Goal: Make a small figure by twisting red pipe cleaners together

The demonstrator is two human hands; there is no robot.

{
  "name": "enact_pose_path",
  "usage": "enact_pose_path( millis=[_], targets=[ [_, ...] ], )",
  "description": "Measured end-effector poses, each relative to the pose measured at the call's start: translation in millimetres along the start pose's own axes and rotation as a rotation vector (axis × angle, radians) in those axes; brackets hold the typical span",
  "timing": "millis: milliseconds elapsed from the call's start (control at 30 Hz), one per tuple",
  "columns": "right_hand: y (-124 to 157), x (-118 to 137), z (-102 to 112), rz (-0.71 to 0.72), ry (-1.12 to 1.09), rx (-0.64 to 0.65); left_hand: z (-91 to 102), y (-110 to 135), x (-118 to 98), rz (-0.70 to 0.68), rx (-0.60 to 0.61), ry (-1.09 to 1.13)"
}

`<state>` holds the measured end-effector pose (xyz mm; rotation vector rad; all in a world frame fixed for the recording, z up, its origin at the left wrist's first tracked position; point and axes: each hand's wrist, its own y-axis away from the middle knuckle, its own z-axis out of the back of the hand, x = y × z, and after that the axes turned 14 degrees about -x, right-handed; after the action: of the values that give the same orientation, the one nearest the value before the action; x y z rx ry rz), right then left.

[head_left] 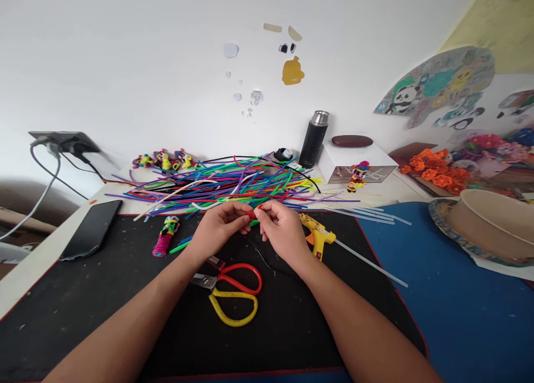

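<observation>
Both of my hands meet over the black mat (104, 294), just in front of a big pile of coloured pipe cleaners (225, 185). My left hand (219, 227) and my right hand (281, 227) pinch a small red and green pipe-cleaner piece (251, 215) between their fingertips. Below my hands lie scissors (233, 288) with red and yellow handles. A yellow glue gun (317, 234) rests just right of my right hand. A small wrapped pink and green figure (166, 235) lies to the left of my left hand.
A black phone (92, 228) lies at the mat's left edge. A black flask (314, 139), a white box (359, 163) and a small doll (357, 176) stand at the back. Clear glue sticks (371, 213) lie right, on blue cloth, near a straw hat (488, 222).
</observation>
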<state>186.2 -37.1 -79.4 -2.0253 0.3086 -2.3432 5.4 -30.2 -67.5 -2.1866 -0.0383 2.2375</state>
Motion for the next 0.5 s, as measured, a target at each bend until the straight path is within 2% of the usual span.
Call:
enact_pose_path(
  millis=[233,500],
  targets=[
    [-2.9,-3.0,-0.5,-0.021,-0.034,-0.017,-2.6,1.1,3.0,-0.032,-0.013,-0.058],
    [-3.3,3.3,0.3,-0.088,-0.083,-0.027,-0.5,0.0,-2.5,-0.025,-0.097,-0.023]
  ],
)
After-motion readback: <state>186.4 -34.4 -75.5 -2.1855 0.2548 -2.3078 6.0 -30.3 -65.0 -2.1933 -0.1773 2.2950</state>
